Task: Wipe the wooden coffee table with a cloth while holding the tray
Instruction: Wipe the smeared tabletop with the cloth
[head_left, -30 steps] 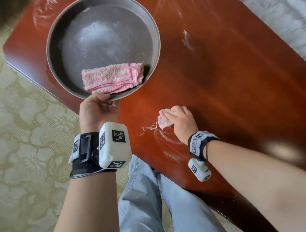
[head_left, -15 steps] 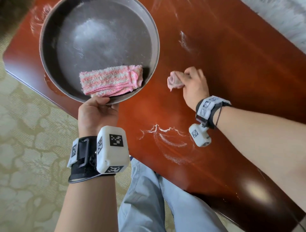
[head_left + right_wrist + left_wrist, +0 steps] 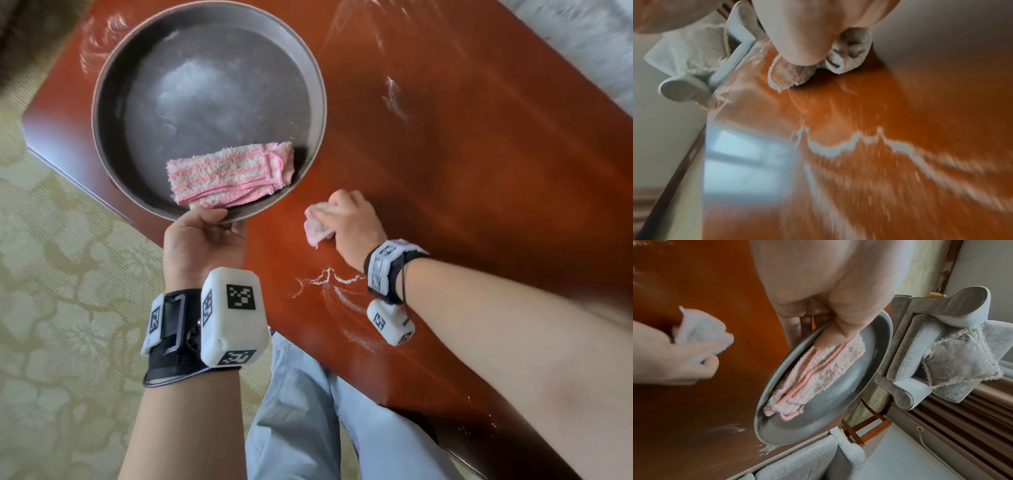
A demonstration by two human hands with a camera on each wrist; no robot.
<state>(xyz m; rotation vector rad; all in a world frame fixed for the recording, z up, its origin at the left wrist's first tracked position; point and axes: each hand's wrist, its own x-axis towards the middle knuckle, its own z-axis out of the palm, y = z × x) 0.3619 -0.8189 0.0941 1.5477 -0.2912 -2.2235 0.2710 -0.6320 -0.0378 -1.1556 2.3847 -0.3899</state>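
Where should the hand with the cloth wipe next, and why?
Probably pull the right hand and its balled cloth back toward the person, over the white powder streaks lying on the table just behind it.

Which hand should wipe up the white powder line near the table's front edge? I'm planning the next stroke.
The right hand: it already grips the wiping cloth on the table, just beyond the powder line. The left hand is busy gripping the tray.

Right hand (image 3: 797, 32) pressing cloth (image 3: 846, 53) (bunched), powder-streaked table (image 3: 900, 105)
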